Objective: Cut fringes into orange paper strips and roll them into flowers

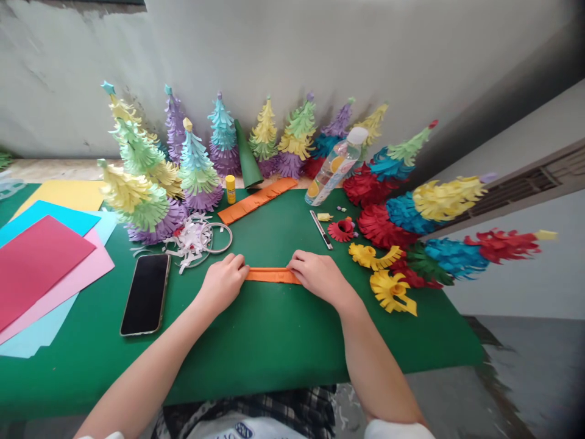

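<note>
A narrow folded orange paper strip (273,275) lies flat across the middle of the green table (274,341). My left hand (227,277) has its fingers closed on the strip's left end, and my right hand (315,274) pinches it near the right end. Both ends are partly hidden under the fingers. Beyond my hands rests a wider orange strip (258,200) with small cuts along an edge. A yellow glue stick (230,189) stands beside it, and a cutter knife (321,230) lies past my right hand.
Fringed paper trees (198,167) line the back and right. A bottle (336,167) stands among them. Left are a phone (145,295), coloured sheets (41,262), white paper scraps (189,241) and a tape roll (217,238). Yellow fringed curls (393,291) lie right; a green cone (247,157) stands behind.
</note>
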### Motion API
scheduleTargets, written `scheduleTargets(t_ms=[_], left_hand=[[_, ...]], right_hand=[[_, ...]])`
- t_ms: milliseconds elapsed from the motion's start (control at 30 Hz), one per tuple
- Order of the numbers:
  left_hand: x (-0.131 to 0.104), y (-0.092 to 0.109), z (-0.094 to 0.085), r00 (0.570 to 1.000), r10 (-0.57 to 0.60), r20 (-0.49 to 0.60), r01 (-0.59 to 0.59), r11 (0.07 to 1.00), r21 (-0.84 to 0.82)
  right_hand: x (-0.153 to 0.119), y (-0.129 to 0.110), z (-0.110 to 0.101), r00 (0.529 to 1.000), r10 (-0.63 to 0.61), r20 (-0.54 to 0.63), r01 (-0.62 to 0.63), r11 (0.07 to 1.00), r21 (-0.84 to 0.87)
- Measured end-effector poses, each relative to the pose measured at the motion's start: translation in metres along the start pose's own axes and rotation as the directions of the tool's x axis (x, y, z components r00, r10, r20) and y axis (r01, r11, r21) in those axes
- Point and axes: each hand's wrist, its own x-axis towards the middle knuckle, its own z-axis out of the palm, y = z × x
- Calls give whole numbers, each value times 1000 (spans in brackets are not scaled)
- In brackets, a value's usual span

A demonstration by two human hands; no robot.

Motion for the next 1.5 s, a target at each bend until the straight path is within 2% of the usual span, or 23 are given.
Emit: scheduleTargets(t_ms=[200,400,733,1200,1500], left_hand=[[1,1,5,998,33,-54,-32,999,16],[5,3,12,994,16,-109,-10,998,58],[6,3,11,990,-8,-137,27,991,133],[5,5,10,990,-27,-135,44,991,124],[6,8,8,993,-19,-117,32,993,109]], right_hand=[[0,-10,3,997,-11,-72,5,997,-75],[4,-21,13,998,35,-59,-42,991,-128],[6,-20,35,985,16,-174,-44,986,-159],[5,-26,26,979,-11,-203,-39,970,-240],[8,-37,28,960,-33,-279,-47,961,-274]])
